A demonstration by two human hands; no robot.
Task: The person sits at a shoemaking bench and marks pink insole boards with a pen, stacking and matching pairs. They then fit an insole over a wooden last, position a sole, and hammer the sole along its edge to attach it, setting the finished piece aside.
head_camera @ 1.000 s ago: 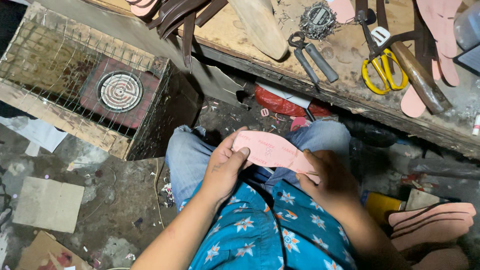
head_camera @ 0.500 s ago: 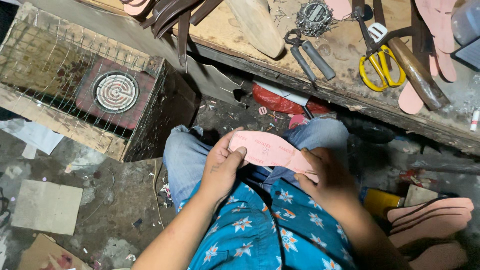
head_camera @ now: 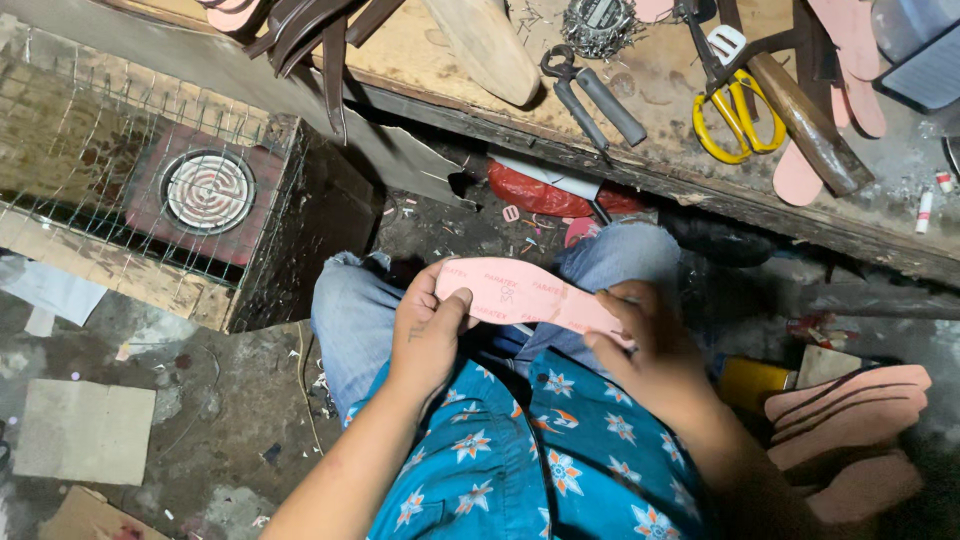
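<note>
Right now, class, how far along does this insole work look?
Done: cut pink insoles lie stacked at the right. In hand: the left hand and right hand hold one pink insole over the lap. Left: leather strips and yellow scissors lie untouched on the bench.

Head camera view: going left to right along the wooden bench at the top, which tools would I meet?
Wooden shoe form → grey-handled pincers → yellow-handled scissors → wooden-handled hammer. Below the bench, the left hand and right hand hold a pink insole between them.
</note>
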